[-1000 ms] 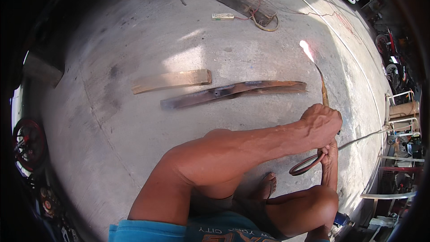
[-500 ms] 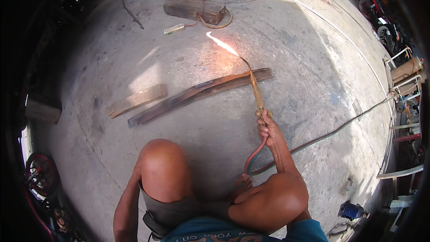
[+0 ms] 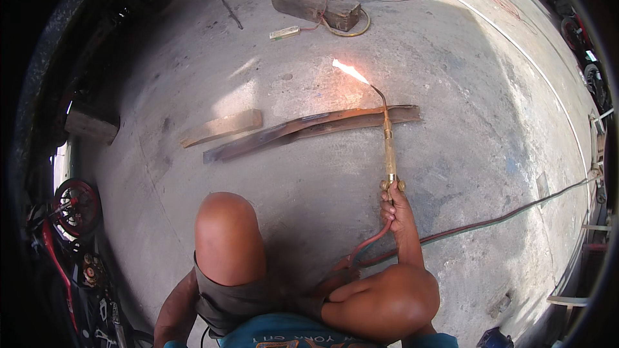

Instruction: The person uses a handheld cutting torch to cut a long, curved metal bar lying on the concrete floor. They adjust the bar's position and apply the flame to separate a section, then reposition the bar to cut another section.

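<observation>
Right hand (image 3: 398,211) wraps around the lower end of a slim brass torch (image 3: 390,149); in the head view the left hand is out of sight, so its state cannot be told. A bright orange-white flame (image 3: 353,72) leaves the torch's bent tip (image 3: 380,93), past a long rust-brown metal bar (image 3: 303,122) on grey concrete floor (image 3: 322,180) beside a pale wooden block (image 3: 222,127).

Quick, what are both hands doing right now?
Left hand: out of sight, so its state can't be told.
Right hand: closed, holding the lit torch.
</observation>
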